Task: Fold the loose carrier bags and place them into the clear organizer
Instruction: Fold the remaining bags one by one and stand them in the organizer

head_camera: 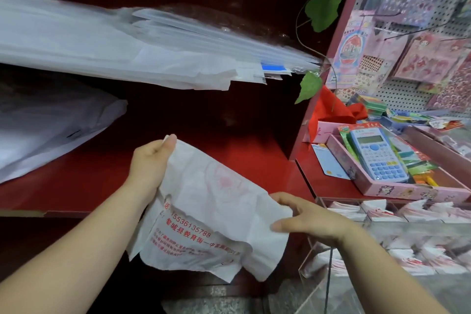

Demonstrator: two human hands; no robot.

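Note:
A white carrier bag (204,214) with red print hangs spread between my hands in front of the red shelf. My left hand (150,160) pinches its upper left corner, thumb on top. My right hand (303,216) grips its right edge, fingers curled round the crumpled plastic. The bag's lower edge droops loose. At the right stands the clear organizer (382,222), its compartments holding several folded white and red bags.
A stack of white bags (102,46) lies on the upper shelf, and another white pile (46,130) lies on the red shelf (229,150) at left. A pink box (377,186) with a blue calculator (377,155) sits right, under a pegboard of stickers.

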